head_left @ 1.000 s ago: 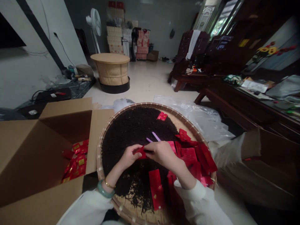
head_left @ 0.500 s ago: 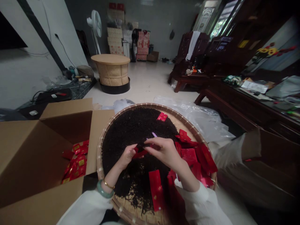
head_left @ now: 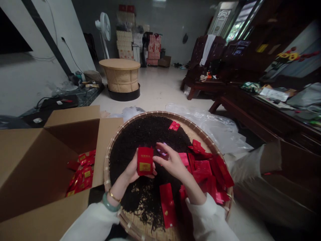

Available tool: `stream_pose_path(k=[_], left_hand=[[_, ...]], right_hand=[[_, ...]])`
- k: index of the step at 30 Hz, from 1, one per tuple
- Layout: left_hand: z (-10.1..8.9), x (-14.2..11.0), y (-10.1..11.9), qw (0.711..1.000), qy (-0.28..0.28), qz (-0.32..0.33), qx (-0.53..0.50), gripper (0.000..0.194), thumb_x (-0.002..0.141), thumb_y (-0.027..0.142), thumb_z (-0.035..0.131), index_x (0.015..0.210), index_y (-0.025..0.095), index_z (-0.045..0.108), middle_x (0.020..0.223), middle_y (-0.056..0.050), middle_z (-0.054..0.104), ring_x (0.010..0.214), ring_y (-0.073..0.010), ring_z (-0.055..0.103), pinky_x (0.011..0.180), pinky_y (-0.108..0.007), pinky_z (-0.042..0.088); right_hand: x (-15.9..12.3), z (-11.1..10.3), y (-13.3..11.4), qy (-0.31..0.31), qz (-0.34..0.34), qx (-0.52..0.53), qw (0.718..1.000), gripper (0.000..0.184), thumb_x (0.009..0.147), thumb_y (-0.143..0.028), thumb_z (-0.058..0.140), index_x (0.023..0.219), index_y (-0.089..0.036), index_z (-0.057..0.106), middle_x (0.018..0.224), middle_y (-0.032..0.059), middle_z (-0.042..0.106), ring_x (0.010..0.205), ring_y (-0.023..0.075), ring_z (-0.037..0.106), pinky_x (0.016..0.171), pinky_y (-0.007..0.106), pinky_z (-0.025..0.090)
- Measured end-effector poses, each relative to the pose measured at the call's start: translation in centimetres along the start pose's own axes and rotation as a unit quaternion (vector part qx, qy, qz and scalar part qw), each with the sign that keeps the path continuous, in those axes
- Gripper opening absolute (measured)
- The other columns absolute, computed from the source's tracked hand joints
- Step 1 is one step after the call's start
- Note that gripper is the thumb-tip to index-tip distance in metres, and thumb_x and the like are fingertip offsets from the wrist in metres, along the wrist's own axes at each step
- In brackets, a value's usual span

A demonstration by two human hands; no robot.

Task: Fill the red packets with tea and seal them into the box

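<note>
over the round woven bamboo tray (head_left: 107, 167), the left hand (head_left: 131, 171) grips a small red packet with a gold patch (head_left: 145, 160). the right hand (head_left: 173, 164) has loose fingers by the packet's right edge; i can't tell if they touch it. it looks light, soft and maybe slippery, so its sides seem best to pinch. loose dark bits (head_left: 140, 132) lie in the tray.

A line of gold characters (head_left: 145, 156) stands above a gold label (head_left: 144, 166) on the red packet (head_left: 145, 161), but neither can be read, nor can the labels (head_left: 87, 174) on packets (head_left: 79, 178) in the carton (head_left: 25, 174).
</note>
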State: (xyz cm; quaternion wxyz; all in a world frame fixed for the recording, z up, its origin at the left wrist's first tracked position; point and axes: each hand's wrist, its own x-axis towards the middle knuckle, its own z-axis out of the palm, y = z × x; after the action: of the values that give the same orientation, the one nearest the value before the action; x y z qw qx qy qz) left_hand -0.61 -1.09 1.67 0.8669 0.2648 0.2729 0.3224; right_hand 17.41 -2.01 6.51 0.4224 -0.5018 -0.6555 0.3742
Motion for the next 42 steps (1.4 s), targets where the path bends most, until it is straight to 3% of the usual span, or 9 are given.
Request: stream_pose_path(k=[4,7,11,17,21,27,35,38,42], left_hand=[[0.2,0.1,-0.5,0.999,0.022,-0.024,0.032,0.073,0.076,0.075,0.042,0.096,0.009,0.066,0.078,-0.015,0.072,0.069,-0.0267,0.069,0.067,-0.039,0.054],[0.7,0.2,-0.6,0.995,0.071,0.054,0.053,0.064,0.073,0.068,0.056,0.098,0.010,0.067,0.081,-0.012,0.073,0.074,-0.0228,0.069,0.075,-0.034,0.052],[1.1,0.4,-0.3,0.964,0.139,0.178,0.143,0.051,0.060,0.054,0.077,0.090,0.013,0.069,0.082,-0.007,0.073,0.071,-0.0183,0.065,0.068,-0.026,0.049],[0.8,0.6,-0.2,0.916,0.199,0.212,0.276,0.037,0.064,0.047,0.073,0.061,0.011,0.068,0.057,0.000,0.065,0.054,-0.0128,0.054,0.053,-0.022,0.040],[1.1,0.4,-0.2,0.938,0.184,0.184,0.228,0.034,0.064,0.044,0.076,0.059,0.012,0.065,0.055,0.001,0.063,0.051,-0.0108,0.052,0.052,-0.021,0.039],[1.9,-0.6,0.1,0.993,0.054,0.051,0.097,0.043,0.063,0.034,0.079,0.097,0.012,0.064,0.078,-0.007,0.071,0.062,-0.0192,0.067,0.062,-0.028,0.051],[1.6,-0.6,0.1,0.992,0.054,0.018,0.115,0.047,0.066,0.027,0.077,0.106,0.009,0.059,0.093,-0.017,0.072,0.066,-0.0237,0.070,0.062,-0.033,0.055],[1.7,-0.5,0.2,0.993,0.064,0.024,0.093,0.043,0.066,0.027,0.077,0.102,0.010,0.059,0.095,-0.017,0.072,0.069,-0.0234,0.070,0.064,-0.033,0.055],[2.0,-0.6,0.3,0.996,0.049,0.029,0.065,0.041,0.066,0.028,0.078,0.099,0.010,0.059,0.098,-0.017,0.071,0.077,-0.0266,0.070,0.071,-0.037,0.056]], right_hand=[[0.3,1.5,0.1,-0.016,0.049,0.069,0.996,0.032,0.072,-0.043,0.068,0.091,-0.017,0.070,0.084,0.0055,0.071,0.074,0.0202,0.064,0.067,0.031,0.051],[0.5,1.7,0.6,-0.005,0.087,0.106,0.991,0.030,0.071,-0.045,0.066,0.069,-0.016,0.067,0.059,0.0004,0.063,0.053,0.0150,0.055,0.050,0.026,0.044],[0.6,1.4,1.5,-0.007,0.074,0.086,0.993,0.030,0.067,-0.044,0.069,0.055,-0.017,0.062,0.052,-0.0023,0.055,0.050,0.0111,0.047,0.049,0.024,0.038],[0.7,1.5,2.0,0.036,0.077,0.086,0.993,0.029,0.064,-0.045,0.070,0.057,-0.017,0.065,0.056,-0.0013,0.056,0.052,0.0116,0.048,0.049,0.024,0.038],[0.6,1.6,2.0,0.033,0.095,0.116,0.988,0.032,0.063,-0.047,0.072,0.057,-0.016,0.066,0.054,-0.0011,0.055,0.050,0.0109,0.048,0.045,0.022,0.036],[0.4,2.4,2.3,0.040,0.098,0.132,0.986,0.033,0.070,-0.048,0.066,0.059,-0.016,0.067,0.052,-0.0024,0.051,0.044,0.0101,0.045,0.041,0.022,0.034],[0.7,1.5,3.8,0.070,-0.007,-0.050,0.996,0.029,0.088,-0.036,0.048,0.091,-0.019,0.071,0.082,0.0058,0.066,0.079,0.0192,0.059,0.074,0.033,0.048],[0.6,0.0,5.4,0.131,-0.006,-0.261,0.956,0.037,0.087,-0.035,0.052,0.117,-0.016,0.061,0.109,0.0144,0.062,0.103,0.0285,0.053,0.087,0.042,0.043],[0.0,-0.7,7.3,0.076,0.070,-0.462,0.881,0.060,0.080,-0.033,0.064,0.132,-0.009,0.046,0.109,0.0218,0.058,0.098,0.0343,0.053,0.079,0.043,0.043]])
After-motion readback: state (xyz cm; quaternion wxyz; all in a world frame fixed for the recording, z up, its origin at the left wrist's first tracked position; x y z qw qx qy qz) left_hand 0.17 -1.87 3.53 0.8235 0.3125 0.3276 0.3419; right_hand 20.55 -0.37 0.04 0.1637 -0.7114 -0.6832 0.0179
